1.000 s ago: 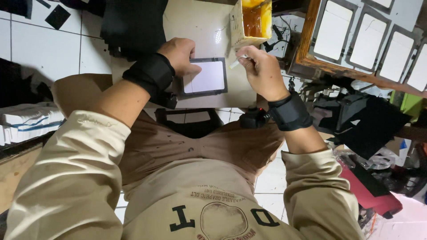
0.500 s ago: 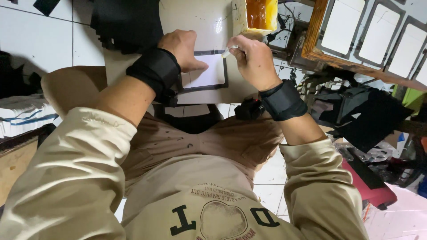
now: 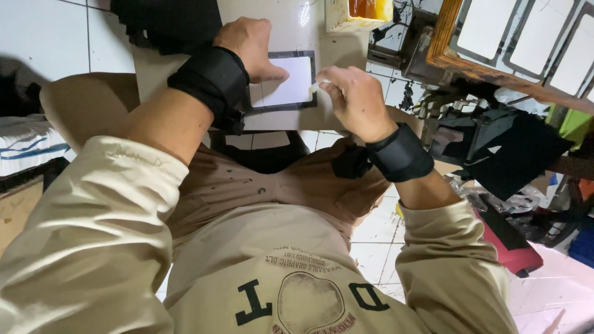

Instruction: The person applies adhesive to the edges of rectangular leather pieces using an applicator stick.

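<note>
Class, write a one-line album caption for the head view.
Left hand steadies a dark-framed white panel; right hand works its edge.

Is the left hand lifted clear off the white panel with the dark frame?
No, the left hand rests on the white panel, its thumb pressed flat on the white surface, while the right hand works at the panel's right edge.

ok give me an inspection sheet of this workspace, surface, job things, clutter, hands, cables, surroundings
surface: pale board across the lap.
job's things: flat rectangular panel, white with a dark border, lying on the board.
clutter: tub of orange liquid at the board's far edge.
hands: left hand presses the panel; right hand pinches a small white piece at its right edge.
cables: nothing clearly seen.
surroundings: wooden tray of similar panels, black fabric, white tiled floor.
</note>
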